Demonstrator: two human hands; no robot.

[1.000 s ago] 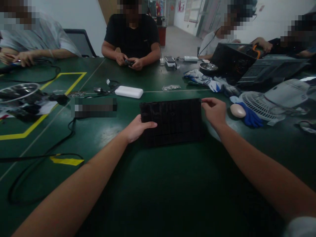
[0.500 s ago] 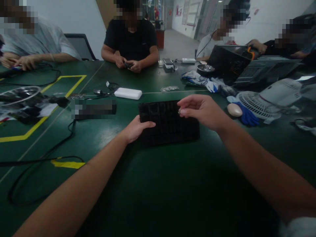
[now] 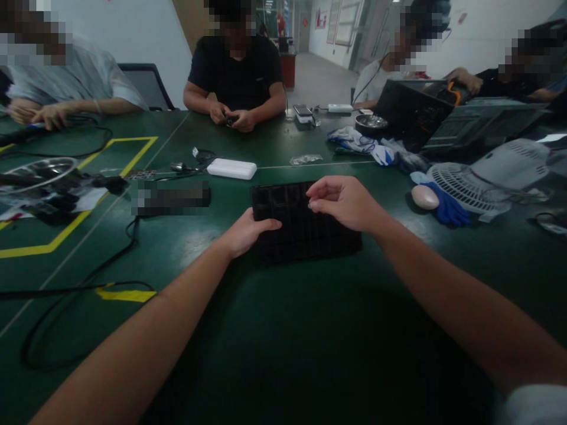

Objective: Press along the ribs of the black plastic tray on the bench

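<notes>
A flat black rectangular panel [image 3: 292, 233] lies on the green table [image 3: 283, 330] in front of me. My left hand [image 3: 245, 233] grips its left edge, thumb on top and fingers tucked under. Over the panel's upper middle hovers my right hand [image 3: 343, 203], fingers curled and pinched together on something too small to make out.
A white power bank [image 3: 231, 169], cables [image 3: 110, 254] and a steel bowl [image 3: 35, 168] lie to the left. Right of the panel are a pink mouse-like object [image 3: 424, 197], a blue glove [image 3: 449, 209], a white fan [image 3: 487, 177] and black equipment [image 3: 443, 118]. Several people sit around the table.
My right hand left the panel's top right corner and moved left over its middle, fingers pinched. The left hand stays on the left edge.
</notes>
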